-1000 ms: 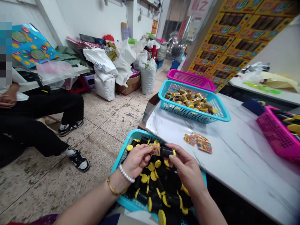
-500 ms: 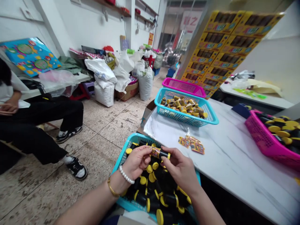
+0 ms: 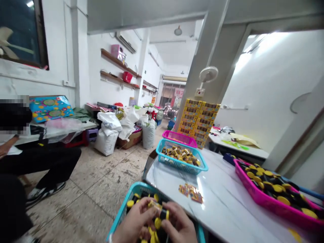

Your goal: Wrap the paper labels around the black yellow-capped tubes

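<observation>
A long white-walled workroom runs back from here, its speckled tile floor [image 3: 86, 179] crowded on the left with stuffed white sacks [image 3: 106, 141]. Beside them sits a person in black trousers [image 3: 43, 162]. Yellow printed cartons [image 3: 198, 118] stand stacked against a square pillar. Across the polished marble-look table [image 3: 222, 199] lie three plastic mesh baskets: a magenta one [image 3: 178, 138] at the far end, a turquoise one [image 3: 177, 167] heaped with small labelled tubes, and a pink one [image 3: 255, 199] full of black, yellow-capped tubes. A turquoise basket [image 3: 121, 209] at the table's near edge holds more of the same. Just above it, the left hand [image 3: 134, 222] and right hand [image 3: 179, 224] curl close together, fingertips pinching a glossy black plastic tube [image 3: 162, 213] between them. A printed paper label [image 3: 154, 205] sits at its end. A few loose labels [image 3: 190, 193] lie on the table.
</observation>
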`<state>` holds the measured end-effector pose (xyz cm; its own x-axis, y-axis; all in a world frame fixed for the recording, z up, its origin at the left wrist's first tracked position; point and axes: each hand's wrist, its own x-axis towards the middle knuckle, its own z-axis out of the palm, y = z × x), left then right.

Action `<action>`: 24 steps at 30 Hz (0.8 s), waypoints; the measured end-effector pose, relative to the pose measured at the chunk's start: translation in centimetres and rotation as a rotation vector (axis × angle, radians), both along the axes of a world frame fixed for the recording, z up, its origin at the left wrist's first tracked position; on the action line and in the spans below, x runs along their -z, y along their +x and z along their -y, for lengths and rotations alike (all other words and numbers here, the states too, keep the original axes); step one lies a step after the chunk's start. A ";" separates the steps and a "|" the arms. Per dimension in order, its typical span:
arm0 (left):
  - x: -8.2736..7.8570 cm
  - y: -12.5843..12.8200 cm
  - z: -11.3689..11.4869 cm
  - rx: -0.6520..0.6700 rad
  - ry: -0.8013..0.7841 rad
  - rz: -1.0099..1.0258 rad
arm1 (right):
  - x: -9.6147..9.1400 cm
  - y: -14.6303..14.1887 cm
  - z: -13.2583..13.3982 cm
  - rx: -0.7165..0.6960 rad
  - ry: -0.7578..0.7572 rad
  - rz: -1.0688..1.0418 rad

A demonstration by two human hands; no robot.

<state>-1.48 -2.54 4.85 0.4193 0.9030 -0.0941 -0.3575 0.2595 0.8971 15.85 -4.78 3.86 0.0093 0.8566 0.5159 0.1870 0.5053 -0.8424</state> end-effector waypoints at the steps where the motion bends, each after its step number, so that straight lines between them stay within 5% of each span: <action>1: -0.5 -0.3 0.7 0.048 0.013 0.002 | -0.9 -0.1 0.8 0.014 -0.002 0.073; 5: -2.4 -1.3 2.2 0.056 0.061 -0.038 | -3.3 -0.2 3.1 0.010 -0.010 0.247; 17: -2.3 -1.7 2.2 0.093 0.186 -0.108 | -2.8 -0.4 3.5 0.104 0.155 0.375; 21: -1.9 -1.5 2.0 -0.046 0.379 -0.168 | -1.9 -1.5 2.5 0.044 -0.121 0.096; 24: -1.4 -1.7 1.1 -0.007 0.352 -0.167 | -1.2 -2.0 1.8 0.000 -0.255 -0.009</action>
